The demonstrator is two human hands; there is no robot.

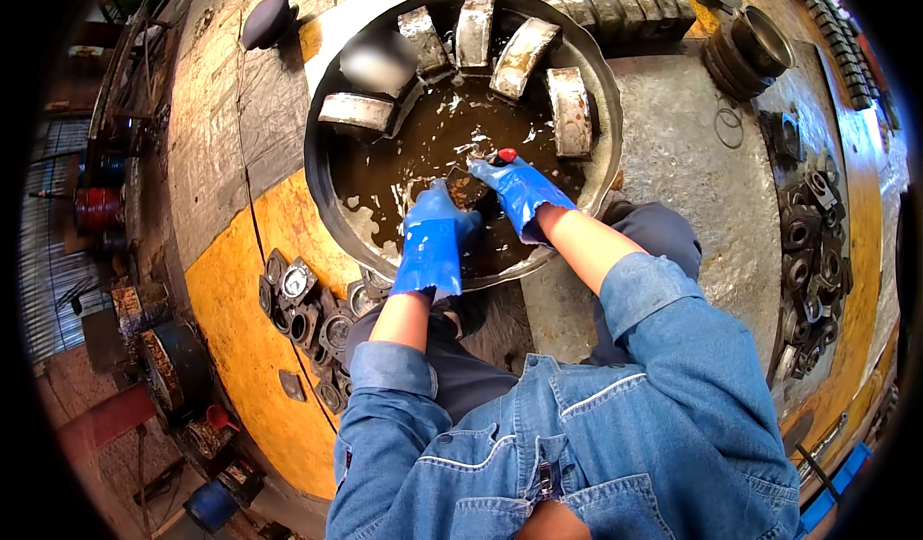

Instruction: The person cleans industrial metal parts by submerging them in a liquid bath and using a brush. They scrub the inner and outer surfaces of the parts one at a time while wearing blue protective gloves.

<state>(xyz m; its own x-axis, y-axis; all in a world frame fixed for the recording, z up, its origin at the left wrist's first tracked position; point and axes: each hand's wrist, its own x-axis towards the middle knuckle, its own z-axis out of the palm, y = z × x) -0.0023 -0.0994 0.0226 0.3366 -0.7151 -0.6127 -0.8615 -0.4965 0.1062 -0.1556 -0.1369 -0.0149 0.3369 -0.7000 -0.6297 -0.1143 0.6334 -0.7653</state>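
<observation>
Both my hands wear blue rubber gloves and work low over a wide round metal basin (pixel 611 78) of murky brown liquid. My left hand (pixel 435 223) is closed on a dark, wet metal part (pixel 466 190), mostly hidden by the gloves. Closed beside it, my right hand (pixel 519 189) grips a tool with a red end (pixel 503 156); the rest of the tool is hidden. Along the basin's far inner wall lean several thick curved metal blocks, among them one at the right (pixel 569 112) and one at the left (pixel 356 111).
Rows of dark curved blocks (pixel 615 11) line the floor behind the basin. Round metal rings (pixel 750 50) stand at the far right. Flanged metal parts lie in heaps at left (pixel 303 319) and right (pixel 803 251). A dark rounded object (pixel 267 23) sits at the far left.
</observation>
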